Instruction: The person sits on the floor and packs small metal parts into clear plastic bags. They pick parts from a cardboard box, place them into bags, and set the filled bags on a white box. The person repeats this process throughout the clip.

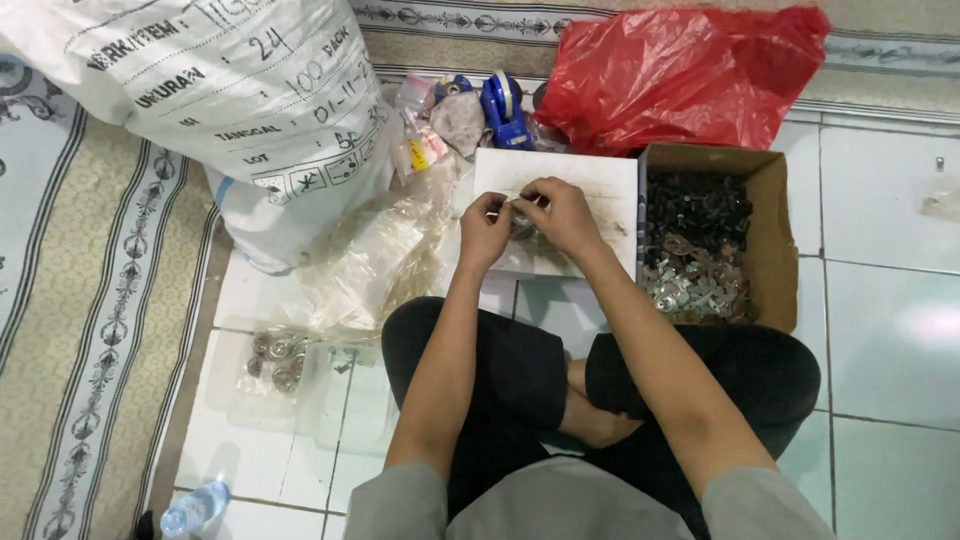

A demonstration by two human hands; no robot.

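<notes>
Now both hands meet over white board (590,190): left hand (484,231) and right hand (556,212) pinch small clear packet (520,218) between fingertips. Risk, likely: packet slips, small parts scatter on tiles. Cardboard box (775,240), right: dark and silvery small parts. Clear tray (225,395), near left: round metal pieces. Red plastic bag (680,70), far: contents hidden.

Glossy white floor tiles (890,330), patterned beige carpet (90,330).
</notes>
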